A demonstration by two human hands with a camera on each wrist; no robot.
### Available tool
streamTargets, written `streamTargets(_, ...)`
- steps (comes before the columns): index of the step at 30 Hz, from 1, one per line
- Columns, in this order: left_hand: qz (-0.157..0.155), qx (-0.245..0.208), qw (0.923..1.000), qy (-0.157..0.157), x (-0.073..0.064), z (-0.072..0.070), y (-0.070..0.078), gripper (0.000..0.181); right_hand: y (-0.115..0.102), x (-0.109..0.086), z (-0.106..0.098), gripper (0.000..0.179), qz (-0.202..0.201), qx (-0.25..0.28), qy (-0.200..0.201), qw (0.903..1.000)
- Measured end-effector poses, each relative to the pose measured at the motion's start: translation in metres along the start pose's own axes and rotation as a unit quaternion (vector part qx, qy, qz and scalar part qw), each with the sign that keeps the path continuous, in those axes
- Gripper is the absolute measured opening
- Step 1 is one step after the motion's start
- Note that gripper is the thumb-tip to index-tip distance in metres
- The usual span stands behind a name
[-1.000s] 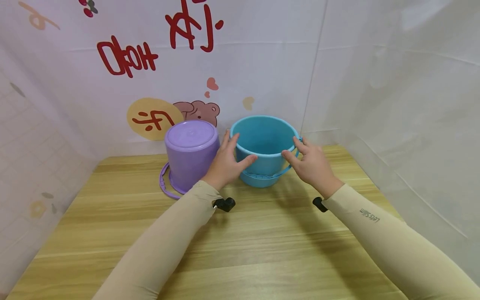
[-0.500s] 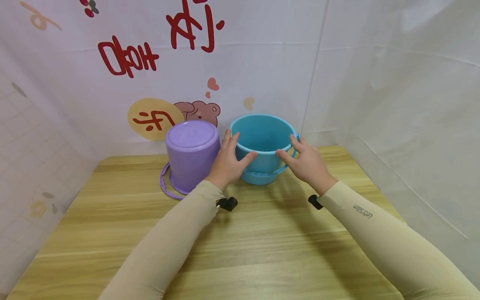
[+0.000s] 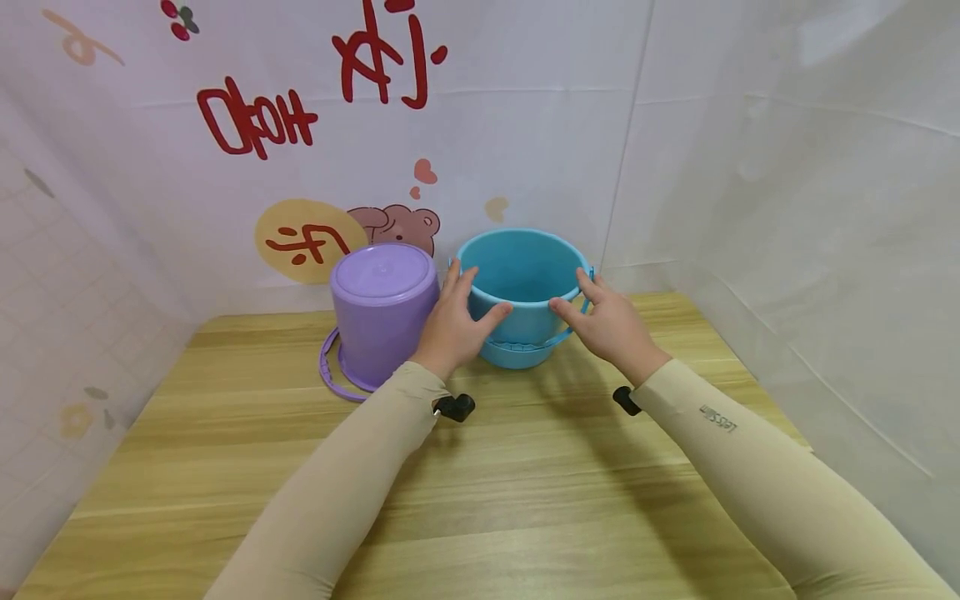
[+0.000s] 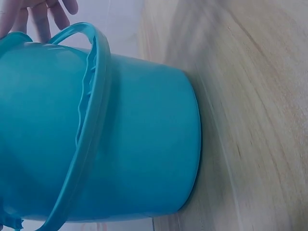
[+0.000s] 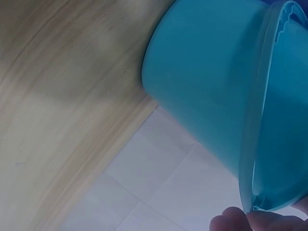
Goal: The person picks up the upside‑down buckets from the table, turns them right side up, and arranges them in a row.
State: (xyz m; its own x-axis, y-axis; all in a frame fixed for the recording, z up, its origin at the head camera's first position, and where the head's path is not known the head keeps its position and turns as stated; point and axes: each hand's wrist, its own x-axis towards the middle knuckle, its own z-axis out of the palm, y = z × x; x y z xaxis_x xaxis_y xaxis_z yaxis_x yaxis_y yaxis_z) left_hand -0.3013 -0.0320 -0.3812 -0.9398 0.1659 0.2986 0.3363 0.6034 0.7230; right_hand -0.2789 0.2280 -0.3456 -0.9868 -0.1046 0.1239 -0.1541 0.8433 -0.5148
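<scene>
A light blue bucket [image 3: 525, 321] stands upright on the table, its mouth facing up and its handle [image 3: 525, 345] hanging down across the front. My left hand [image 3: 453, 325] touches the left side of its rim, thumb and fingers spread. On the right side of the rim rests my right hand [image 3: 611, 325], with the thumb at the front edge and fingers near the handle joint. In the left wrist view the right hand's fingers [image 4: 41, 19] look extended beside the bucket. Just left of my left hand, a purple bucket [image 3: 382, 325] stands upside down.
The purple bucket's handle [image 3: 330, 375] lies on the wooden table [image 3: 480, 500] at its left. White sheeting [image 3: 675, 167] with printed red characters and a bear rises behind the table and along both sides. Black wrist devices [image 3: 455, 407] hang below both wrists.
The blue bucket has shifted slightly left and back, and my right hand has moved left with it. My left hand and the purple bucket have barely moved.
</scene>
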Motion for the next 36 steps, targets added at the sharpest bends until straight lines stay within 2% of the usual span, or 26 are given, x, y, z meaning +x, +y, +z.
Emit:
streamTargets(22,-0.023,-0.004,0.9997,0.002,0.006,0.001,-0.002,0.094,0.000,0.013,0.002,0.098,0.017,0.014,-0.020,0.9996)
streamTargets(36,-0.019,-0.006,0.9998,0.002,0.008,0.002,-0.002,0.092,0.002,0.016,0.003,0.099,0.018,0.007,-0.020,0.9996)
